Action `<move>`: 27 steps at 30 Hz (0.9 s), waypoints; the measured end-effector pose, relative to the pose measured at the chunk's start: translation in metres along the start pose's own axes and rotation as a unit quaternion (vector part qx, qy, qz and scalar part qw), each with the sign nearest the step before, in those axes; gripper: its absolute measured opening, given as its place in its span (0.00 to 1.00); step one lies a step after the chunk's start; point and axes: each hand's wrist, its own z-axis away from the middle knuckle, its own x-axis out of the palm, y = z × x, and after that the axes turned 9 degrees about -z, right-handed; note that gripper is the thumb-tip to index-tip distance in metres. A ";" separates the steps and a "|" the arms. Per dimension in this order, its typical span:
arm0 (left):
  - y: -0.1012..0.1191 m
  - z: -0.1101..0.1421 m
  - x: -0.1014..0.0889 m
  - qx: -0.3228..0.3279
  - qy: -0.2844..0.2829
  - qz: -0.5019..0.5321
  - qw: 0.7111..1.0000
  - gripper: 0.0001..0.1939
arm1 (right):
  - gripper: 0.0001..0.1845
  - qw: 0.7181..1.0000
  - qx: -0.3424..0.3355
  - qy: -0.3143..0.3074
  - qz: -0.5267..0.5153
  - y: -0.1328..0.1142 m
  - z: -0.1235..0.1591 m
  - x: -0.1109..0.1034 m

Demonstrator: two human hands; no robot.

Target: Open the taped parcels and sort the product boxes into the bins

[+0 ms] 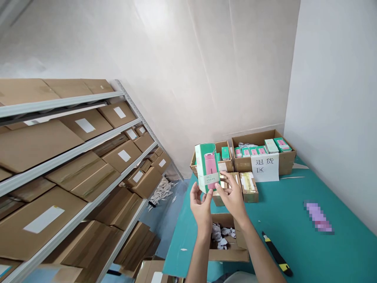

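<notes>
Between my two hands I hold a green and white product box [207, 167] with a pink cylinder pictured on its front, upright and slightly tilted. My left hand [200, 204] grips its lower left side, thumb at the bottom edge. My right hand [232, 196] has its fingers on the lower right corner. Below my wrists an open cardboard box [229, 255] holds crumpled paper [219, 236]. Behind my right hand stand small taped cartons [249, 188], partly hidden.
At the table's back, two open cartons hold similar green boxes [282, 144]; a paper sign [265, 168] hangs on the right carton [287, 163]. A black and yellow utility knife [277, 253] and a blurred purple item [319, 217] lie right. Shelves [73, 151] of cartons stand left.
</notes>
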 end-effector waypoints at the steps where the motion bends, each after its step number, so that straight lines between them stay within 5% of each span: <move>1: -0.001 0.002 0.000 0.016 0.007 -0.013 1.000 0.45 | 0.29 1.000 0.004 -0.007 0.003 -0.002 0.002 0.002; 9: 0.002 0.019 0.002 0.122 -0.021 -0.077 0.989 0.42 | 0.32 0.997 0.021 0.022 -0.077 0.006 0.003 0.009; 17: 0.003 0.012 -0.002 -0.074 -0.100 0.084 0.989 0.35 | 0.33 0.991 0.013 0.006 -0.132 0.014 -0.006 0.000; 22: 0.001 0.010 -0.002 -0.060 -0.056 0.059 0.995 0.41 | 0.32 0.995 0.015 -0.020 -0.098 0.016 -0.008 -0.003; 27: -0.005 0.009 0.002 0.033 0.021 -0.029 0.999 0.43 | 0.38 0.999 0.010 -0.017 -0.048 0.012 -0.001 0.002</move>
